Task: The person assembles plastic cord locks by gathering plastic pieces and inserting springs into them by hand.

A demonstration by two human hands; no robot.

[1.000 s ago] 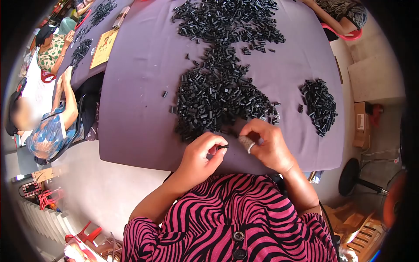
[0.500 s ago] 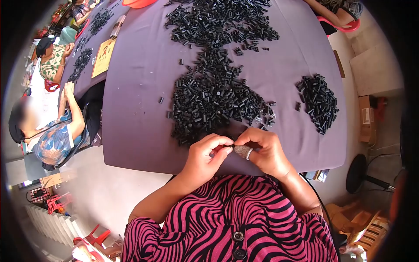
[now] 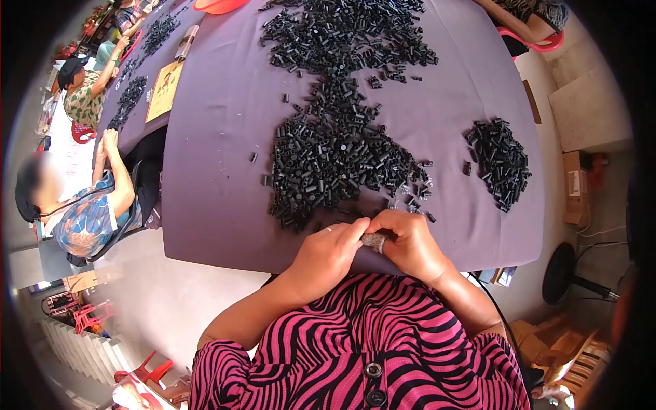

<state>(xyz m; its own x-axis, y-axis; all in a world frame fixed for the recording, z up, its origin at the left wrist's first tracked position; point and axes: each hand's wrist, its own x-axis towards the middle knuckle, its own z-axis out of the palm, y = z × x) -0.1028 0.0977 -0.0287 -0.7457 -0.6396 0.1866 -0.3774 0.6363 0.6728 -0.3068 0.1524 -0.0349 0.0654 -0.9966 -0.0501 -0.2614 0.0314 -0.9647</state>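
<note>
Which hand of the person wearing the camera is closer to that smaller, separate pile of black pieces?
The right. The right hand is nearer to and left of the smaller pile; the left hand is farther left.

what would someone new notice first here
Probably the big heap of small black cylindrical pieces, spread down the middle of the purple-grey tablecloth. Next, the pink-and-black striped top at the bottom of the view, and the smaller black heap off to the right.
</note>
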